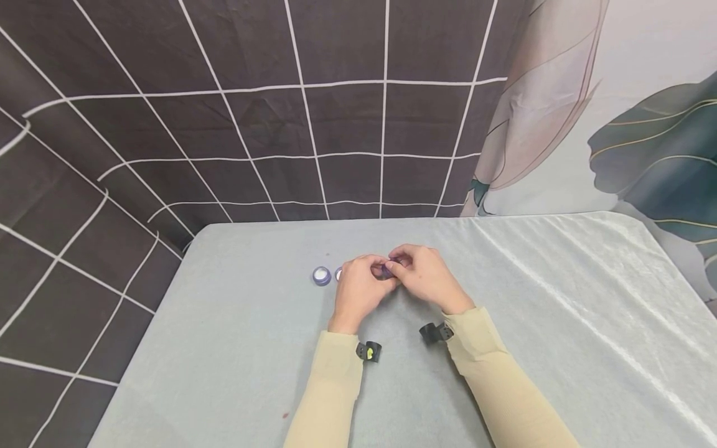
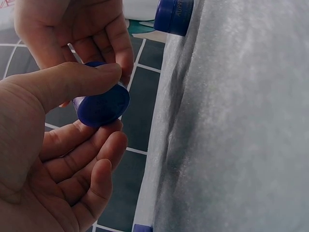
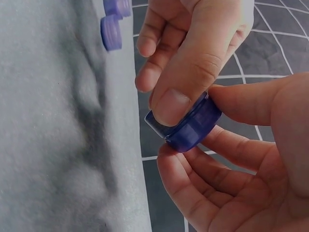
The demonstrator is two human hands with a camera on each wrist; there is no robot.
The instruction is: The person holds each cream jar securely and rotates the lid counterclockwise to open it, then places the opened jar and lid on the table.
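While both hands work over the far half of the table, a small purple jar [image 3: 193, 133] is held between them, tilted and clear of the cloth. Left hand [image 1: 361, 289]: thumb pressed on the jar, index finger on the other side, so a pinch; remaining fingers loosely bent. Right hand [image 1: 430, 274]: thumb and fingers pinch the same jar from the right, fingers curled round its side. A seam runs round it; can't tell whether the lid is loose.

Just left of the hands, on the table, a second jar [image 1: 322, 275] stands with a white top. Right beside it, a third jar [image 1: 338, 274], mostly hidden by the left hand. To the right, seen from the left wrist, one lettered jar [image 2: 175, 17], also on the table.

Pale gray cloth [image 1: 235, 348] covers the tabletop. Beige sleeves [image 1: 330, 392], black camera [image 1: 370, 351] at each wrist. Far side and left: dark hanging [image 1: 342, 50] with white grid lines. Far right: leaf-patterned curtain [image 1: 560, 124].
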